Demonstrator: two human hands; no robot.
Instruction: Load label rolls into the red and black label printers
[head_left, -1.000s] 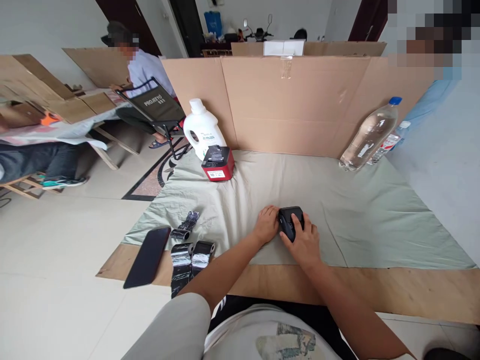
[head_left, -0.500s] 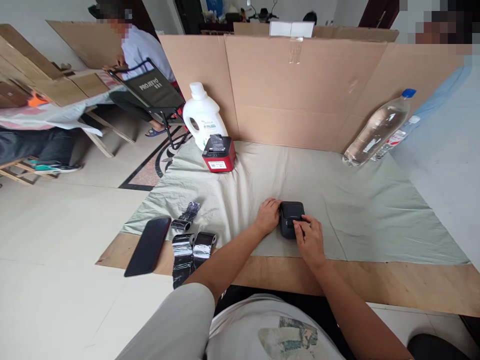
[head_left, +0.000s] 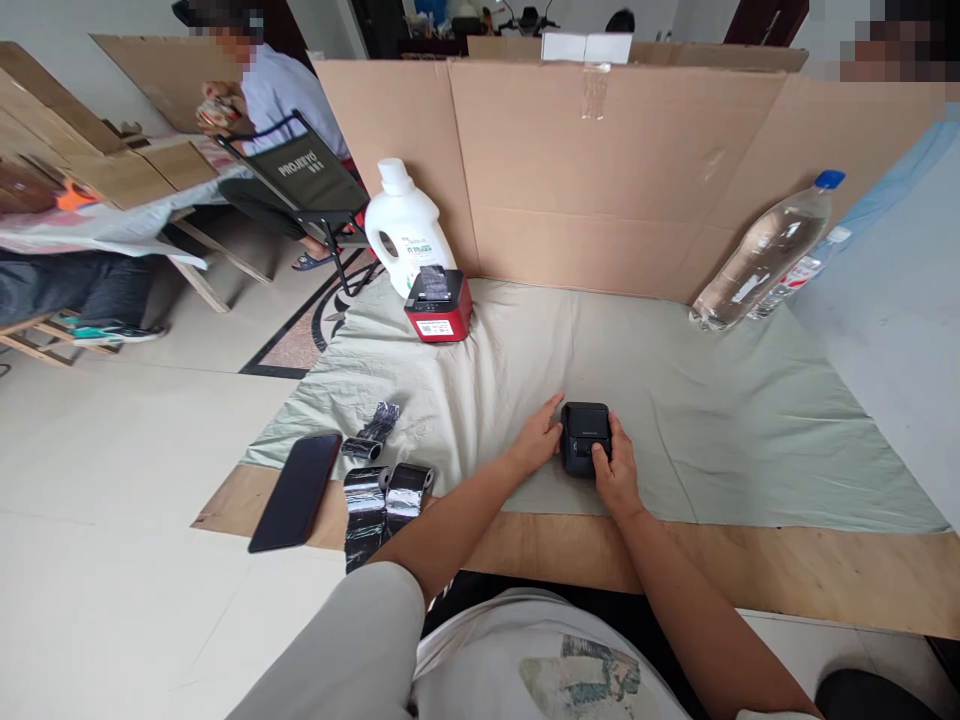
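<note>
The right hand (head_left: 616, 478) has slid behind the black printer (head_left: 585, 436), thumb on top.

One head-worn camera looks forward and down, close over the cloth-covered board (head_left: 697, 400).

open cloth (head_left: 712, 400) right, rolls (head_left: 382, 500) left, cardboard wall (head_left: 600, 180) behind

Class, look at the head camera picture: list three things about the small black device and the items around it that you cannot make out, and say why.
1. Near edge of the small black device, head view: hidden under the right hand.
2. Its left side: screened by the left hand.
3. Print on the red box label: too small to read.
4. What the foil rolls contain: wrapping hides it.
</note>
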